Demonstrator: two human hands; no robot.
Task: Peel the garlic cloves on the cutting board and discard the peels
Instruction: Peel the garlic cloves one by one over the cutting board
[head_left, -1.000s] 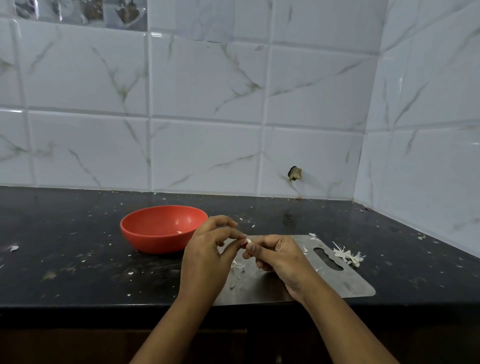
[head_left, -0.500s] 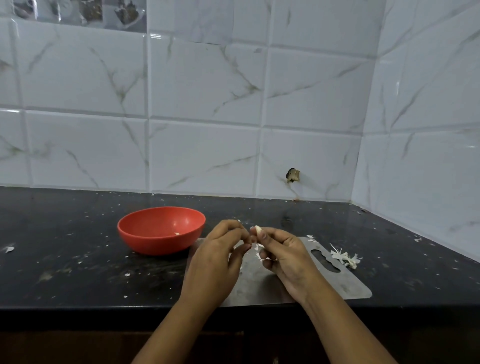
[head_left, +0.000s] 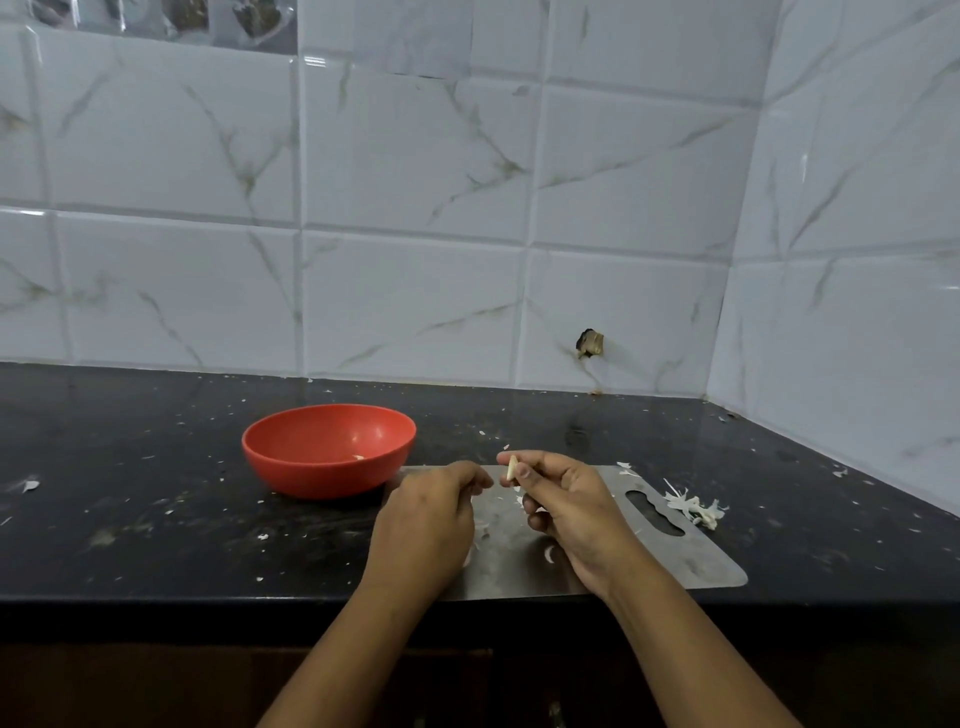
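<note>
The right hand (head_left: 569, 506) pinches a small, pale garlic clove (head_left: 512, 467) between thumb and forefinger, holding it up above the cutting board (head_left: 691, 564); the clove is smooth, slim and tapered at its top. The left hand (head_left: 426, 522) sits just beside it, fingers curled in with the tips pressed together, and whether a scrap of skin is caught between them cannot be told. The two hands are close but apart. The board under them is a thin, flat sheet of dull grey metal with rounded corners and a long wavy handle slot near its right end; it lies on the near edge of a black, speckled stone counter (head_left: 130, 499). Thin white flakes of peel are scattered on the board, and a loose heap of papery, curling peels (head_left: 693, 506) lies on the counter just off the board's right end. A round red bowl (head_left: 329, 449), smooth and matte like plastic, stands on the counter at the board's far left corner, with one small pale piece in its bottom. Behind, the wall is glossy white tile (head_left: 415, 197) with grey marble veining.
</note>
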